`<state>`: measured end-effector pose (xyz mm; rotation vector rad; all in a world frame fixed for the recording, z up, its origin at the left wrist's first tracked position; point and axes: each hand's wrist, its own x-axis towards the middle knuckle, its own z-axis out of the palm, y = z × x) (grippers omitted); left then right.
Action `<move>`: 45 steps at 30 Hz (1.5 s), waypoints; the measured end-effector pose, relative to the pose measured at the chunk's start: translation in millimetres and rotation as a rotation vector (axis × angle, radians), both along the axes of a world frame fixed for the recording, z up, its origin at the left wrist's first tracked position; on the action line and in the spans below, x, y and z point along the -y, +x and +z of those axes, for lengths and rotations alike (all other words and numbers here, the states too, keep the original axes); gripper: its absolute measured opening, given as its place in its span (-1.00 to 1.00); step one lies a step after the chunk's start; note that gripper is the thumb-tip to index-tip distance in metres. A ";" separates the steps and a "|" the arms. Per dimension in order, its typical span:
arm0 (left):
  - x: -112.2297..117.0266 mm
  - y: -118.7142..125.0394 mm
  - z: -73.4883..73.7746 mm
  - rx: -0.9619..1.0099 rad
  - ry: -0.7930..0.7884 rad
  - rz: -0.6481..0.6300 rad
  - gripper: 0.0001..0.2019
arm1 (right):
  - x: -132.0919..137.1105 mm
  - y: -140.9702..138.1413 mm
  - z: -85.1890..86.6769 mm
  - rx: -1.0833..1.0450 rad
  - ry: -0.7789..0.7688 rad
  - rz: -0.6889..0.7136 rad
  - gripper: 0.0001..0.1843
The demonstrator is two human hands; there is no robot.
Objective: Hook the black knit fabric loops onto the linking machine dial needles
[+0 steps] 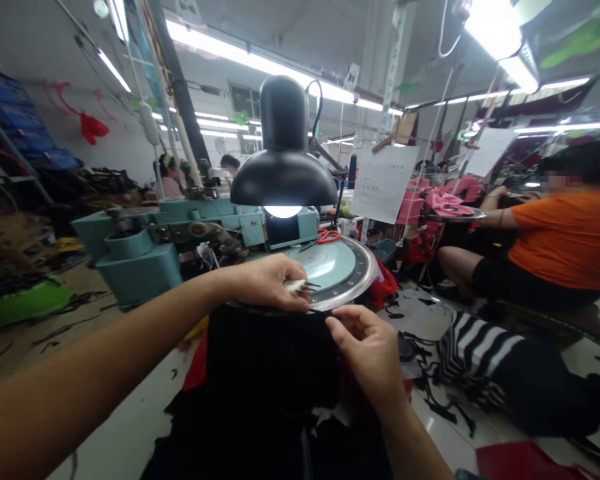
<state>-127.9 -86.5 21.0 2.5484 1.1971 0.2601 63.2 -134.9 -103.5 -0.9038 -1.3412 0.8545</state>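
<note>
The left hand (263, 283) is closed in a narrow pinch on a pale tuft (295, 287) with dark strands, right at the edge of the dial (365, 273), a round steel-rimmed plate on a teal machine (140, 267). The right hand (367, 353) is also narrow, thumb and forefinger pinching the top edge of the black knit (270, 360) just below the rim, and it sits nearer the camera and to the right of the left hand.

The knit hangs down from between the hands, its long edge running along the curve of the rim from one pinch to the other. The hands are close together but not touching. The pale tuft seems to belong to the knit's edge, though the fingers hide too much to be sure.

Beyond the left hand, red scissors (329, 236) lie on the dial, under a black lamp (283, 143).
</note>
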 end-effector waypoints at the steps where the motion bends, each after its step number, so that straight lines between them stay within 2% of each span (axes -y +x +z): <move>1: -3.9 -2.4 -1.0 0.034 -0.032 -0.035 -0.83 | 0.3 -0.9 1.3 0.002 -0.029 0.055 -0.75; 3: -7.9 -6.2 -4.1 0.090 -0.075 -0.090 -0.85 | 1.5 -2.6 3.7 0.023 -0.030 0.099 -0.78; 5: -8.4 -8.9 -6.4 0.149 -0.091 -0.127 -0.85 | 2.8 -3.2 4.9 0.049 0.048 0.068 -0.85; 9: -7.4 -10.4 -4.7 0.172 -0.152 -0.134 -0.84 | 4.1 -1.5 2.7 0.123 0.244 -0.074 -0.90; 12: -7.5 -7.5 -1.3 0.131 -0.177 -0.119 -0.86 | 3.9 -1.1 0.6 0.179 0.293 -0.183 -0.90; 18: -7.0 3.7 -3.4 0.055 -0.102 -0.037 -0.89 | 3.1 -0.8 2.2 0.184 0.290 -0.220 -0.91; 23: -7.8 9.6 -6.9 0.036 -0.085 -0.019 -0.88 | 1.4 1.9 0.6 0.142 0.246 -0.227 -0.89; 26: -9.5 10.8 -8.8 0.037 -0.077 -0.009 -0.89 | 0.5 2.8 -0.4 0.071 0.138 -0.163 -0.86; 29: -11.5 10.4 -9.6 0.046 -0.059 -0.054 -0.89 | 0.1 3.2 0.8 0.050 0.038 -0.067 -0.81; 33: -13.7 8.0 -8.5 0.047 -0.070 -0.111 -0.86 | 0.4 5.0 3.1 0.076 0.118 -0.059 -0.89; 37: -15.4 7.1 -8.1 0.065 -0.077 -0.164 -0.90 | 0.7 6.7 2.3 0.124 0.217 -0.143 -0.91; 40: -15.4 9.0 -9.0 0.079 -0.064 -0.166 -0.96 | 0.0 6.2 1.6 0.142 0.229 -0.180 -0.90; 45: -14.1 13.9 -10.6 0.061 -0.054 -0.130 -0.93 | -1.3 5.7 1.8 0.126 0.212 -0.194 -0.88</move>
